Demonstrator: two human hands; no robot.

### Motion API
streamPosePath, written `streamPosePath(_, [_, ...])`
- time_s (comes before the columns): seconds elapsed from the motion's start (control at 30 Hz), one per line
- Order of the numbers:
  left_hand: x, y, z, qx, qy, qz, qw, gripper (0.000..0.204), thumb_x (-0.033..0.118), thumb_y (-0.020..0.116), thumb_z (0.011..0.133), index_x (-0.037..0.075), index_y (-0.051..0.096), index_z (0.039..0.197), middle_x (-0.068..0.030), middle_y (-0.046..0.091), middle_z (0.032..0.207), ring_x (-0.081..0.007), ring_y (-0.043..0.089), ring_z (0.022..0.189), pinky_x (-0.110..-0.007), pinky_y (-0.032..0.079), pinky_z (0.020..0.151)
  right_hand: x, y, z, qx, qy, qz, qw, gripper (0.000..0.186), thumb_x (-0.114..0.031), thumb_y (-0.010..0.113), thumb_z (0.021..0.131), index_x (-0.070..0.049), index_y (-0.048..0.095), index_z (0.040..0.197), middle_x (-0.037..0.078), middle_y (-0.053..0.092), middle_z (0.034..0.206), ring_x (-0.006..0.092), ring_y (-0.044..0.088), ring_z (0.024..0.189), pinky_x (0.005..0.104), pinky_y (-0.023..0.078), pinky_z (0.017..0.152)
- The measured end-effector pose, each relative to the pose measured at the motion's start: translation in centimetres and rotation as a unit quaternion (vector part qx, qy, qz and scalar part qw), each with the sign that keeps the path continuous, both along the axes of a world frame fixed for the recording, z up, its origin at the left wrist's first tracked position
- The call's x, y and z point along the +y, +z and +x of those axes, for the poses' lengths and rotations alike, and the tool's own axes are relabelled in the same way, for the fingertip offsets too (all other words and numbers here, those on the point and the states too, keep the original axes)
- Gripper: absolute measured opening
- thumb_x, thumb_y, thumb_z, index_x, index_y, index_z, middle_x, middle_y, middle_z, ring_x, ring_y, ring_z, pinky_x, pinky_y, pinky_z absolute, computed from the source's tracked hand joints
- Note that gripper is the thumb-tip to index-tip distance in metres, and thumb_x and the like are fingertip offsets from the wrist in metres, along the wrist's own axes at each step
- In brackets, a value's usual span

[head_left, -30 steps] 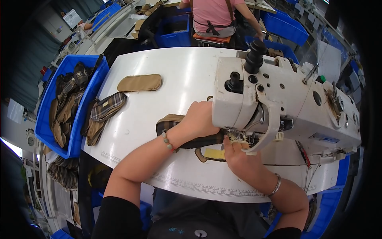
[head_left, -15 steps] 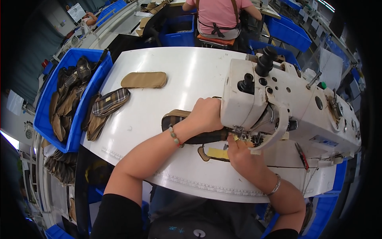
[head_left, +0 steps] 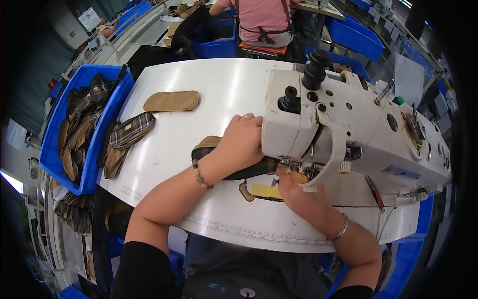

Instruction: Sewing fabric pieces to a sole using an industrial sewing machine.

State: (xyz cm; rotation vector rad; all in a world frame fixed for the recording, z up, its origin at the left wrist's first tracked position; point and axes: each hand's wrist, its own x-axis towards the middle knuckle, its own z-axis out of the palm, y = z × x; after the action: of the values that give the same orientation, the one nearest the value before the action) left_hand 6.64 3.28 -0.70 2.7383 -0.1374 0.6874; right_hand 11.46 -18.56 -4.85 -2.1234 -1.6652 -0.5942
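A dark fabric pouch point(head_left: 249, 169) with a tan rounded end lies under the head of a white sewing machine point(head_left: 358, 134). My left hand point(head_left: 241, 142) is closed over the pouch's far side, its fingertips partly hidden behind the machine head. Close by the presser foot point(head_left: 291, 164), my right hand point(head_left: 301, 194) pinches the pouch's near edge with thumb and fingers. The needle and the exact stitching spot are too small to make out. A yellow patch point(head_left: 266, 191) and a small tan piece point(head_left: 246, 192) show on the table beside my right hand.
A flat tan fabric piece point(head_left: 172, 101) and plaid pouches point(head_left: 132, 130) lie on the white table's left. Beyond stands a blue bin point(head_left: 92, 167) of similar pouches. Red-handled snips point(head_left: 374, 192) lie right of my right hand. A person in pink point(head_left: 264, 22) sits ahead.
The whole view has shifted slightly, moving the machine and table a little leftward in the picture. Both hands stay on the pouch by the presser foot, the left hand's fingers a little more visible.
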Motion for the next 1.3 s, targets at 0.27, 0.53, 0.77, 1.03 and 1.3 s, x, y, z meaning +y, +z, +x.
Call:
streamPosePath(0.27, [-0.7, 1.3, -3.7, 0.138, -0.141, -0.215, 0.956, 0.023, 0.021, 0.076, 0.078, 0.015, 0.075, 0.100, 0.0003, 0.068, 0.105, -0.0220, 0.064, 0.097, -0.036, 0.050, 0.081, 0.4, -0.6, 0.8, 0.281, 0.010, 0.065, 0.957, 0.017, -0.007, 0.070, 0.078, -0.008, 0.072, 0.095, 0.009, 0.068, 0.079, 0.0278, 0.068, 0.069, 0.0401, 0.054, 0.062])
streamPosePath(0.53, [-0.6, 0.6, -3.1, -0.010, -0.114, 0.016, 0.993, 0.021, 0.021, 0.074, 0.081, 0.016, 0.074, 0.101, -0.0010, 0.067, 0.100, -0.0201, 0.064, 0.091, -0.034, 0.051, 0.071, 0.4, -0.1, 1.3, 0.191, 0.056, 0.040, 0.979, 0.024, -0.009, 0.073, 0.078, -0.011, 0.072, 0.101, 0.008, 0.071, 0.089, 0.0248, 0.070, 0.077, 0.0387, 0.057, 0.070])
streamPosePath(0.77, [-0.1, 0.3, -3.0, -0.001, -0.128, -0.017, 0.992, 0.014, 0.018, 0.074, 0.081, 0.014, 0.075, 0.095, 0.0018, 0.068, 0.098, -0.0213, 0.065, 0.085, -0.033, 0.052, 0.070, 0.8, 1.8, 0.7, 0.127, 0.022, 0.008, 0.992, 0.015, -0.009, 0.072, 0.081, -0.005, 0.071, 0.095, 0.010, 0.071, 0.086, 0.0243, 0.069, 0.075, 0.0391, 0.056, 0.068])
streamPosePath(1.03, [-0.1, 1.2, -2.9, 0.056, -0.100, -0.057, 0.992, 0.014, 0.018, 0.075, 0.079, 0.014, 0.076, 0.092, 0.0006, 0.069, 0.097, -0.0239, 0.066, 0.085, -0.034, 0.053, 0.071, 0.7, 1.6, 0.6, 0.009, 0.053, 0.001, 0.999, 0.011, -0.004, 0.067, 0.086, 0.001, 0.071, 0.095, 0.015, 0.071, 0.087, 0.0285, 0.069, 0.075, 0.0401, 0.056, 0.069])
streamPosePath(1.3, [-0.3, 1.1, -3.1, 0.059, -0.101, -0.011, 0.993, 0.017, 0.020, 0.078, 0.075, 0.016, 0.077, 0.092, 0.0017, 0.067, 0.097, -0.0218, 0.065, 0.090, -0.034, 0.053, 0.073, -0.2, 2.9, -0.5, -0.024, 0.060, -0.128, 0.990, 0.037, -0.006, 0.057, 0.082, 0.007, 0.064, 0.115, 0.005, 0.064, 0.080, 0.0230, 0.066, 0.074, 0.0411, 0.054, 0.066])
